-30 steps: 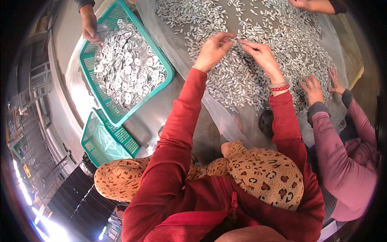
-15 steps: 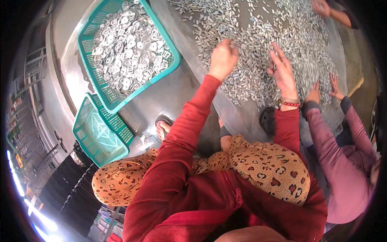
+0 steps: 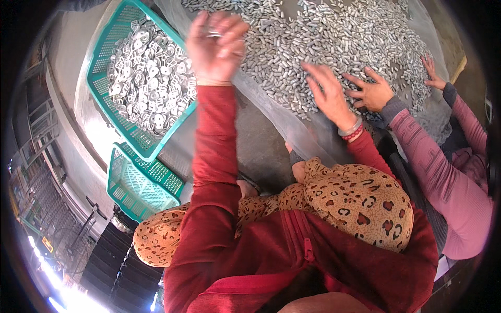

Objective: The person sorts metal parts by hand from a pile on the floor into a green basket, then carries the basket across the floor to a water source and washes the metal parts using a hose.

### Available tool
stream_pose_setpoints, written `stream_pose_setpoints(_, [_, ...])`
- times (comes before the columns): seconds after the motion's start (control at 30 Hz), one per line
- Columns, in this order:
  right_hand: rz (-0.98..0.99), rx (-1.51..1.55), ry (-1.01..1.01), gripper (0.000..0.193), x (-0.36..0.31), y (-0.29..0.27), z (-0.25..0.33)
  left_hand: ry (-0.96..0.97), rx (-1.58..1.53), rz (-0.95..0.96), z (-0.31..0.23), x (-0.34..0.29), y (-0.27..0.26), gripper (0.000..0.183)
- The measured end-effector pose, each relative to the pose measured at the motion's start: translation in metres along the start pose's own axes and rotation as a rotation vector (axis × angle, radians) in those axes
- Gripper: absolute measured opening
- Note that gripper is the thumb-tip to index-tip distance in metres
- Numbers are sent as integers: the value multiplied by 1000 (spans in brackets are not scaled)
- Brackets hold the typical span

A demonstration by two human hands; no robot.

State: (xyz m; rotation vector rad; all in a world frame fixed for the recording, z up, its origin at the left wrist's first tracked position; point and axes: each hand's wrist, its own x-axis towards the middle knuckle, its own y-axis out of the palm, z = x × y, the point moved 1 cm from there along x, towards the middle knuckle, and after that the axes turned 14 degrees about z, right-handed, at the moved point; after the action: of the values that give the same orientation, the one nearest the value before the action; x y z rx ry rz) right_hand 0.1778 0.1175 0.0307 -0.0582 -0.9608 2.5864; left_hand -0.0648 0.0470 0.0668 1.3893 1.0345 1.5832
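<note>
My left hand (image 3: 216,49) is raised, palm up with fingers curled, between the large green basket and the heap. A glint of a small metal piece (image 3: 213,34) shows among its fingers; its exact shape is blurred. My right hand (image 3: 332,99), a red beaded bracelet at its wrist, holds nothing visible and stretches its fingers over the near edge of the heap of small grey metal cylinders (image 3: 292,57). Flat silvery metal parts (image 3: 151,78), some round with a hole and some slotted, fill much of the large green plastic basket (image 3: 182,123).
A co-worker's hand (image 3: 373,93) reaches onto the heap just right of mine, and their other hand (image 3: 432,74) is farther right. Clear plastic sheeting (image 3: 266,112) lies under the cylinders. A smaller green basket (image 3: 141,182) stands nearer me at left.
My left hand has swung left from the heap toward the large basket and turned palm up. My right hand has shifted left. The co-worker's near hand has moved left, close to it.
</note>
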Motion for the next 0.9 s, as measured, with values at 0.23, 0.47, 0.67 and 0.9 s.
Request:
stream_pose_setpoints(0.23, [-95, 5, 19, 37, 5, 23, 5, 126, 918, -479, -66, -45, 51, 40])
stream_pose_setpoints(0.47, [-94, 968, 422, 29, 21, 4, 17, -227, 1263, -686, 4, -42, 25, 27])
stream_pose_setpoints(0.67, [-255, 1654, 438, 28, 35, 3, 1, -221, 2354, -449, 107, -4, -31, 38])
stream_pose_setpoints(0.9, [-256, 1387, 409, 30, 29, -24, -17, -279, 1812, -398, 108, 2, -28, 35])
